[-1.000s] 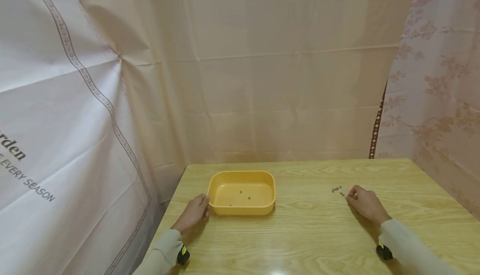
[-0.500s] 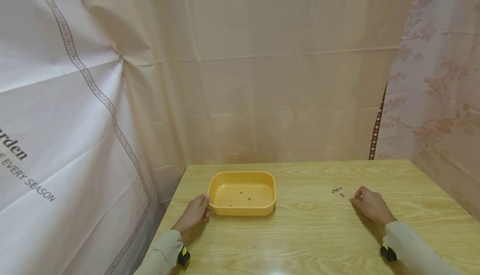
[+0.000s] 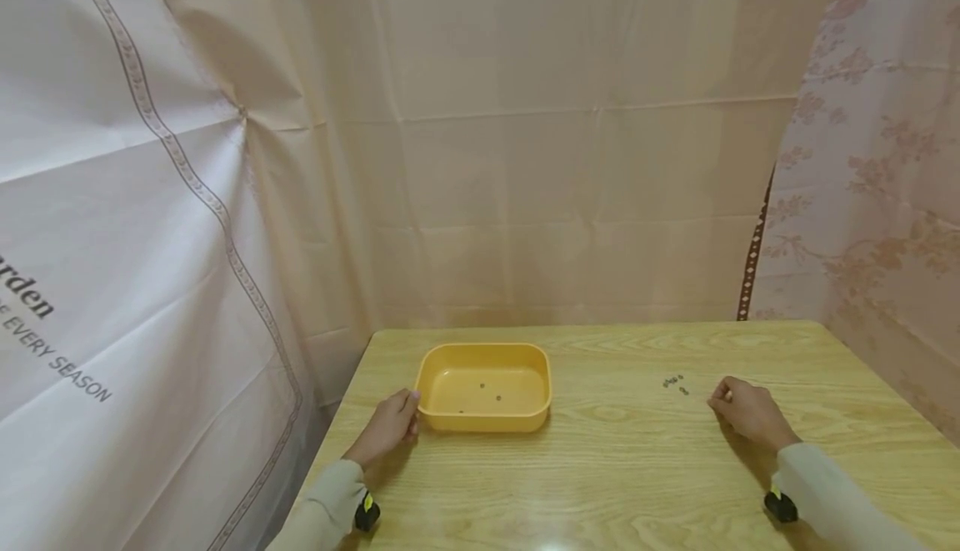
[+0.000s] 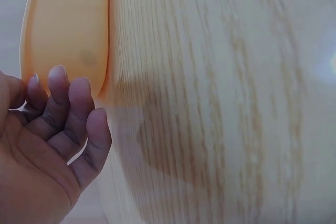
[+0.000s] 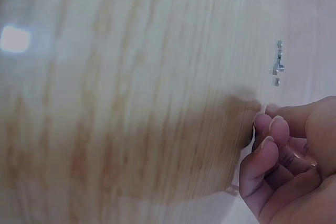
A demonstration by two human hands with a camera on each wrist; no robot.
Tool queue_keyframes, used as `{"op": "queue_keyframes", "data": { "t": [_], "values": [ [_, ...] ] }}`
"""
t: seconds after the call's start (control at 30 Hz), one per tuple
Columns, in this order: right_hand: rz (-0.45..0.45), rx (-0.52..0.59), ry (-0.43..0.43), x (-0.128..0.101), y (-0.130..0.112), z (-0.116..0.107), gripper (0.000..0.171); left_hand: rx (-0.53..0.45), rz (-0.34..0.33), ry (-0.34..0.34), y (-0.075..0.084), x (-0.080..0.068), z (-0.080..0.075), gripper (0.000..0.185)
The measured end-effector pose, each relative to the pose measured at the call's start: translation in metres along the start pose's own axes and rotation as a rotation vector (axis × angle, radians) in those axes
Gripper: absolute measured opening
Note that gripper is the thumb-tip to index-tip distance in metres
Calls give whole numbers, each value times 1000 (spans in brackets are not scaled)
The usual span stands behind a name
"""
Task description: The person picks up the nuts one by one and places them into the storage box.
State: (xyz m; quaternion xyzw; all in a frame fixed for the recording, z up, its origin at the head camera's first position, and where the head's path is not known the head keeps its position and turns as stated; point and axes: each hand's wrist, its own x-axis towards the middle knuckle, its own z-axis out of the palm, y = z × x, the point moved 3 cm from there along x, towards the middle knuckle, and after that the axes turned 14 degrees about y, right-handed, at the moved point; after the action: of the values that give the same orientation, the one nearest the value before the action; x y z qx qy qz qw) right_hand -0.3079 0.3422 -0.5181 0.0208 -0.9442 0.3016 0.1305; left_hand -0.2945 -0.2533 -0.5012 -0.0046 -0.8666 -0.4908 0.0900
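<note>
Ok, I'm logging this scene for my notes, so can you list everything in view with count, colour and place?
tray: one, yellow-orange, left part of the table, a few tiny dark bits inside.
small metal pieces: a little cluster, grey, on the table right of centre; exact count unclear.
table: one, light wood grain.
curtains: beige at back, white printed at left, pink floral at right.
left hand: against the tray's left end.
right hand: fingers curled, just right of the pieces; whether it holds one is unclear.
</note>
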Motion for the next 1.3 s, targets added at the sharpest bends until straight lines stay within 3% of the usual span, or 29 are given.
{"op": "queue_keyframes", "data": {
  "t": [0.37,0.83,1.3],
  "values": [
    [-8,8,10,7,0,-6,29,-1,-7,7,-1,0,0,35],
    [-68,22,14,18,-17,16,20,-22,-17,4,-3,1,1,34],
    [-45,-4,4,23,-24,24,13,-5,-18,-12,-1,0,-1,34]
  ]
}}
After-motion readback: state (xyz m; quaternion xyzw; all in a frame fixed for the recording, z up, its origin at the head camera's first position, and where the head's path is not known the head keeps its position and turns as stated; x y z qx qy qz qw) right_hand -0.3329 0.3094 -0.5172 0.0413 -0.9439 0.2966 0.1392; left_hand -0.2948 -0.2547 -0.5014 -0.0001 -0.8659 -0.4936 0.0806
